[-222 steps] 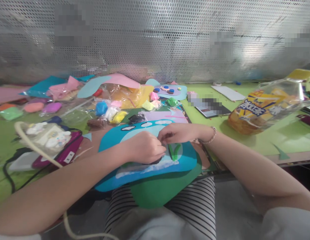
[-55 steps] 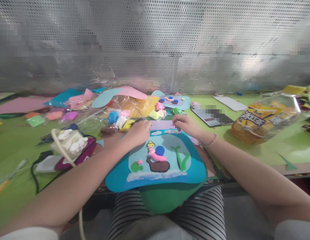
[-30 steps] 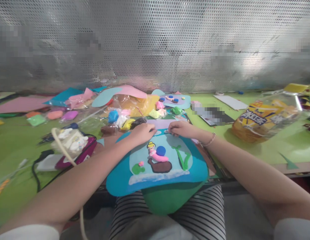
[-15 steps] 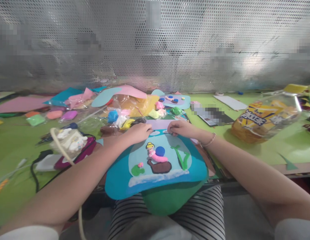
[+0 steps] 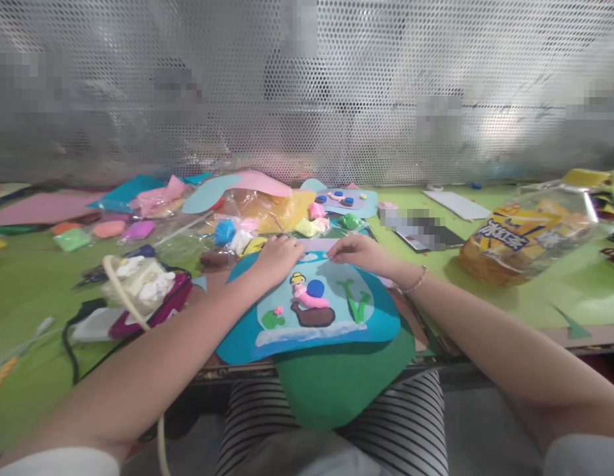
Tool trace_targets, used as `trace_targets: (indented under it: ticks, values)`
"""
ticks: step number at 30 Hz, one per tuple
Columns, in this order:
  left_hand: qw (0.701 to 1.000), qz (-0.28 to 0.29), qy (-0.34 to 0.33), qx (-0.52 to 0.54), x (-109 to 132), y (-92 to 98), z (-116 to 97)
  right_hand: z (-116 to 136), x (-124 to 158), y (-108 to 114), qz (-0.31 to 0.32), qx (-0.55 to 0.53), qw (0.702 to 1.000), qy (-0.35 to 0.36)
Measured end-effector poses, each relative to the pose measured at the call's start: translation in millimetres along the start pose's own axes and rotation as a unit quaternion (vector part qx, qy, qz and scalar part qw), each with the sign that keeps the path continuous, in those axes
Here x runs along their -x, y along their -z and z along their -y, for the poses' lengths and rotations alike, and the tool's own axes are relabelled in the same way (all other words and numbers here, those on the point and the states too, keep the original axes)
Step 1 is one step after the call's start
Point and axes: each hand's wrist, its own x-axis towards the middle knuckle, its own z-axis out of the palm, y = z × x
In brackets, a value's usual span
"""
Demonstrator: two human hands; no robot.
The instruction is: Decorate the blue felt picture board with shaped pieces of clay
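Observation:
A blue craft picture [image 5: 386, 324] lies before me, its near edge over a green sheet [image 5: 336, 387]. On its pale panel are a clay figure with a yellow hat and pink body [image 5: 307, 295], a blue clay ball [image 5: 315, 288], a brown clay piece [image 5: 314, 315], green clay weed [image 5: 357, 303] and a green leaf with a pink flower [image 5: 273, 318]. My left hand [image 5: 281, 258] is closed at the picture's far left edge, fingertips partly hidden. Across from it, my right hand [image 5: 356, 252] pinches the far edge beside a small white oval.
Bagged coloured clay [image 5: 225, 233] sits behind my left hand. A similar decorated craft [image 5: 346, 198] lies farther back. A phone [image 5: 425, 231] and a large tilted bottle [image 5: 519, 231] stand right; a maroon pouch [image 5: 172, 301] with cables is left. A perforated metal screen [image 5: 307, 99] closes the back.
The blue picture has shifted away from me, its near edge drawing back from my lap and showing more green sheet. Both hands moved slightly farther away with it.

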Motion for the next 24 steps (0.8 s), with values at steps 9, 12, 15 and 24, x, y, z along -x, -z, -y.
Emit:
trace_targets:
  ticks: [9, 12, 15, 24]
  values:
    - [0.999, -0.012, 0.029, 0.007, 5.8, 1.7, -3.0, -1.4, -1.5, -0.4, -0.025, 0.024, 0.999, 0.01]
    - [0.999, -0.01, 0.041, 0.013, 7.7, 2.8, -5.3, 0.5, -1.0, 0.5, -0.039, 0.017, 0.999, 0.024]
    - [0.998, -0.01, 0.056, 0.031, 7.1, 3.8, -7.2, 4.5, 0.9, 0.8, -0.048, -0.001, 0.999, 0.016]
    - [0.993, -0.003, 0.078, 0.092, 5.3, 6.3, -9.1, 7.2, 3.0, -1.6, -0.04, -0.113, 0.992, -0.027]
